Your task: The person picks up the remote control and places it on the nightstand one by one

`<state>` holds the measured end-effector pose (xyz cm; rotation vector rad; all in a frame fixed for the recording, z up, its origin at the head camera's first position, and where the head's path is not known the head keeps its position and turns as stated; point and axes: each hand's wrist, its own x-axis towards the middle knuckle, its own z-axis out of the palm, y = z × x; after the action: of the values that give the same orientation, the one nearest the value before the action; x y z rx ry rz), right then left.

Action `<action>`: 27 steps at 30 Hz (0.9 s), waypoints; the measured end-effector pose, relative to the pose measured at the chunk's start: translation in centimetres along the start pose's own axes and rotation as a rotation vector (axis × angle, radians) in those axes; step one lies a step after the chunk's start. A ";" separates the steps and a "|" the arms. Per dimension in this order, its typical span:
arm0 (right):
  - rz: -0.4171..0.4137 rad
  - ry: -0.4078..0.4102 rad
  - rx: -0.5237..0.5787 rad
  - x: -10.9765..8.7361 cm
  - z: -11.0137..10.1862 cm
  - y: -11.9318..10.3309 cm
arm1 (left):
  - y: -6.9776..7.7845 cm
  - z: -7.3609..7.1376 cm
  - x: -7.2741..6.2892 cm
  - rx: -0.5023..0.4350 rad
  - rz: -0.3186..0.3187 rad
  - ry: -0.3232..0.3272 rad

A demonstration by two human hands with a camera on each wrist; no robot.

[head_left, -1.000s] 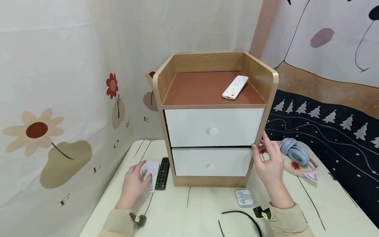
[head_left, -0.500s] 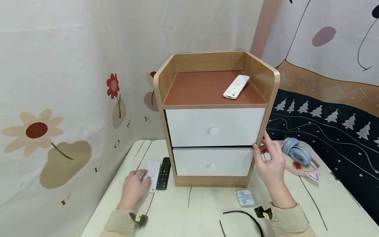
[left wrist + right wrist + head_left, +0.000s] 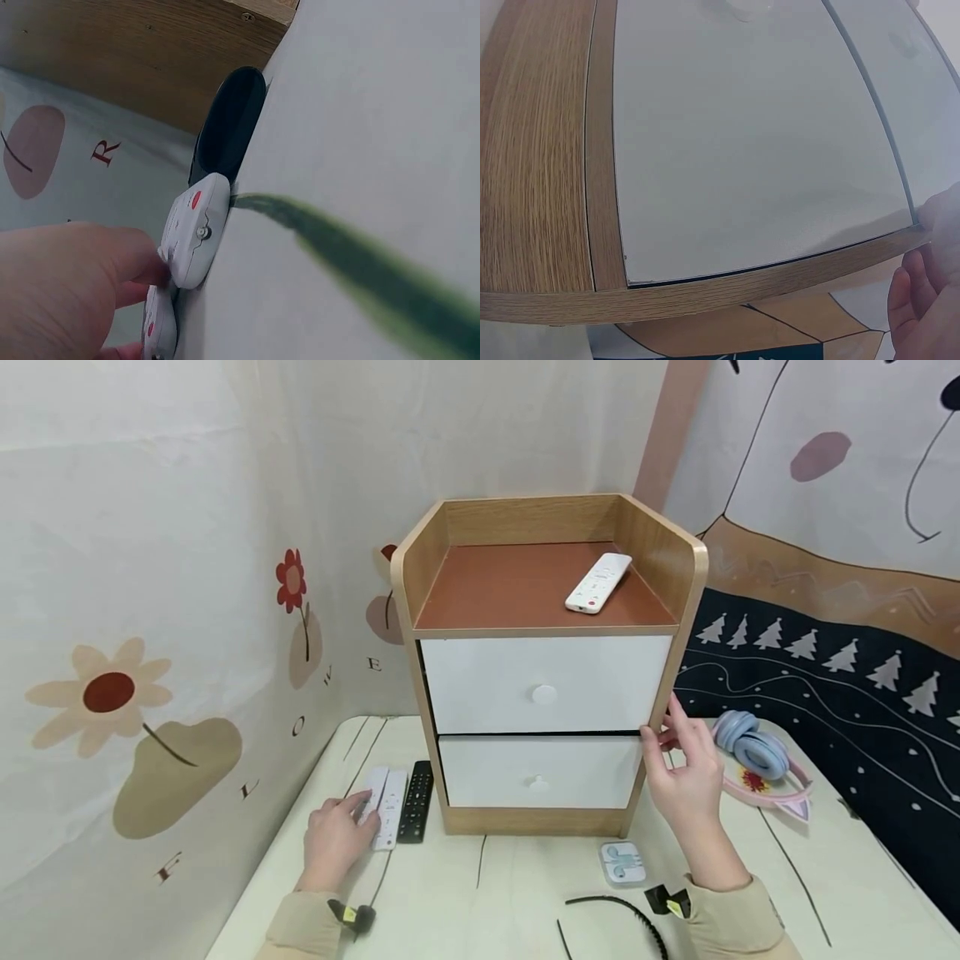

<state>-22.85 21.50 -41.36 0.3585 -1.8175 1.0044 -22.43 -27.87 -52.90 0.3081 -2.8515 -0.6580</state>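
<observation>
On the left of the table, two white remote controls lie side by side. My left hand point(image 3: 333, 841) bends over the left remote point(image 3: 373, 787), its thumb along the seam between them and its fingertips at the far side. The other white remote point(image 3: 391, 810) lies close against a black remote point(image 3: 416, 802); in the left wrist view this white remote point(image 3: 193, 232) shows its red button. My right hand point(image 3: 686, 768) grips the right front edge of the small wooden cabinet point(image 3: 536, 821), thumb in front and fingers round the side. Both white drawers look pushed in.
Another white remote point(image 3: 598, 583) lies on the cabinet's brown top shelf. Before the cabinet are boxed earphones point(image 3: 622, 863) and a black headband point(image 3: 633, 914). Blue and pink headphones point(image 3: 761, 756) lie to the right. Patterned cloth walls point(image 3: 187, 610) stand behind and left.
The two white remotes under my left hand now show as separate, with the left one slightly farther forward; the fingers have shifted slightly. My right hand stays at the cabinet edge.
</observation>
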 end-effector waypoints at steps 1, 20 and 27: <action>-0.003 0.005 0.002 0.0 0.0 0.0 | 0.0 -0.1 -0.1 0.008 -0.002 -0.009; 0.013 -0.032 -0.007 -0.1 -0.1 0.4 | 0.6 -2.0 0.4 -0.201 -0.101 0.004; 0.014 -0.022 -0.011 -0.1 -0.1 0.2 | 2.1 -3.7 0.3 -0.296 -0.068 0.142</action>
<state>-22.87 21.69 -41.50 0.3522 -1.8467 1.0033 -22.20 -27.60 -48.66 0.3864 -2.5723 -1.0130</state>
